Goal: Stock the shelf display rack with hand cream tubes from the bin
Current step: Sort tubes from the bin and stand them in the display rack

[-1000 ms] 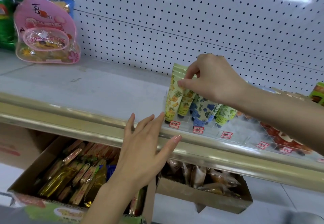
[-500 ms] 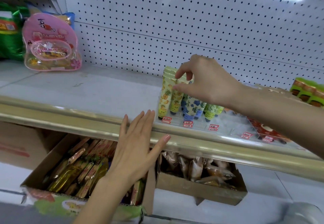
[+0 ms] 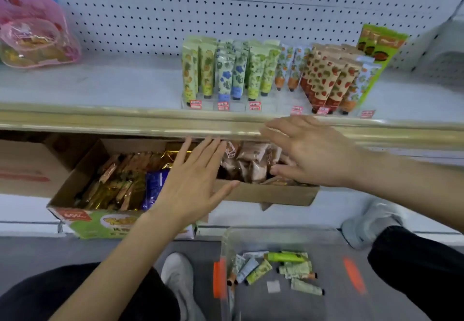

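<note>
A clear display rack (image 3: pixel 276 105) on the white shelf holds upright hand cream tubes (image 3: pixel 231 74) in rows: yellow, blue-flowered, green, carrot and strawberry prints. A clear plastic bin (image 3: pixel 326 245) with orange handles stands on the floor below, with several loose tubes (image 3: pixel 278 269) in it. My left hand (image 3: pixel 193 182) hovers open, fingers straight, in front of the shelf's gold edge. My right hand (image 3: pixel 308 152) is also open and empty, spread just below that edge, apart from the tubes.
Two open cardboard boxes of wrapped snacks (image 3: pixel 120 182) sit on the lower shelf behind my hands. A pink packet (image 3: pixel 32 29) lies at the shelf's far left and green packs (image 3: pixel 381 44) stand at the right. My knees and white shoes (image 3: pixel 178 278) flank the bin.
My right hand has let go of the yellow tube in the rack and dropped below the shelf edge, open. The view has tilted down, bringing the bin into sight.
</note>
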A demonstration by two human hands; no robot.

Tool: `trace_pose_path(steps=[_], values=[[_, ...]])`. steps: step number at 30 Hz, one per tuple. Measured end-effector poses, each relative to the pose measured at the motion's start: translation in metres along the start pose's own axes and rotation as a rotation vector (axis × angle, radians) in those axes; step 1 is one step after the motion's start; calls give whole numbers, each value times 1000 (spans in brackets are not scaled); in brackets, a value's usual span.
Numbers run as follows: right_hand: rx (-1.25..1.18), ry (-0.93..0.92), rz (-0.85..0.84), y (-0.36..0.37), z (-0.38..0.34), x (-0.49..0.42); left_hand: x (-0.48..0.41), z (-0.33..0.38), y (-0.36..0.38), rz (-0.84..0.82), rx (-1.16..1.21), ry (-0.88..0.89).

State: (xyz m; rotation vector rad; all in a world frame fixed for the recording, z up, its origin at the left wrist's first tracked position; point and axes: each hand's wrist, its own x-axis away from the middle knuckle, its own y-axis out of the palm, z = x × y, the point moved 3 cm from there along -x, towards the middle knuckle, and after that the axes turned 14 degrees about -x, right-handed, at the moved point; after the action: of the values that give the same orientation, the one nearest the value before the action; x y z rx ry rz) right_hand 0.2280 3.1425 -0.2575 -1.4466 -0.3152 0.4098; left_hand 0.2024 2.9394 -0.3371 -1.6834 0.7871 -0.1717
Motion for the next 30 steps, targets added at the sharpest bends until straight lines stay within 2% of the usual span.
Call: trace_pose_path(steps=[6,10,15,19,21,24,27,30], values=[[-156,88,-165,71,9,45,13,58,34,-96,35,122],[-272,153,-288,146,8,73,37,92,81,-230,61,161],[-478,335,-546,245,14,109,67,117,146,-448,196,58],[-766,630,-657,324,35,143,89,126,188,-569,241,-67],[-943,789,-673,353,44,158,95,130,207,-599,233,-53],[-1081,899,-625,393,52,173,101,135,232,-585,260,-71],[-1199,1020,-537,432,55,180,106,142,249,-568,335,-176],[-1380,1255,-421,457,53,186,111,151,260,-528,358,-243]])
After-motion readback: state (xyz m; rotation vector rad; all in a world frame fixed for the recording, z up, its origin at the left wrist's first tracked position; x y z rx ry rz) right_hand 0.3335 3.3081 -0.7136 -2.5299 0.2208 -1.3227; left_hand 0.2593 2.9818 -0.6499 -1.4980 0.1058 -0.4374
